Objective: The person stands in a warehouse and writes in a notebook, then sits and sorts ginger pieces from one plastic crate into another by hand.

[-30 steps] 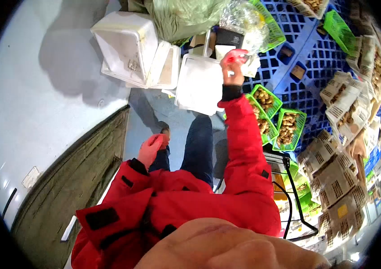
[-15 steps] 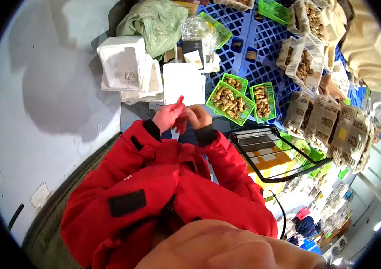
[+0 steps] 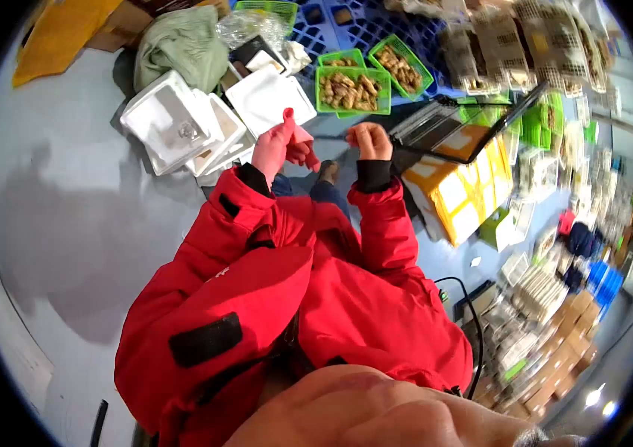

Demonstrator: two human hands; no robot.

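My left hand point(image 3: 275, 149) wears a pinkish-red glove, its thumb pointing up and the other fingers apart and drooping. The glove looks loose at the fingertips. Apart from it, to the right, is my right hand point(image 3: 370, 141), bare, with its fingers curled together; whether anything is pinched in them is hidden. Just beyond my left hand lies a white foam lid or box point(image 3: 272, 97). Past my right hand, a green basket point(image 3: 322, 89) holds brown, knobbly pieces that look like ginger roots point(image 3: 350, 93). Another green basket point(image 3: 422, 73) with similar pieces stands beside it.
White foam boxes point(image 3: 164, 123) and a green cloth bundle point(image 3: 186, 48) are at the left. A black metal frame point(image 3: 473, 153) sits by an orange-and-white box point(image 3: 473, 186) on the right. Stacked crates point(image 3: 533, 45) stand on a blue pallet point(image 3: 354, 30). Cartons point(image 3: 555, 350) are piled farther right.
My hands have come apart, the right one moving away to the right from the gloved left. The view has shifted, showing more floor and the orange-and-white box.
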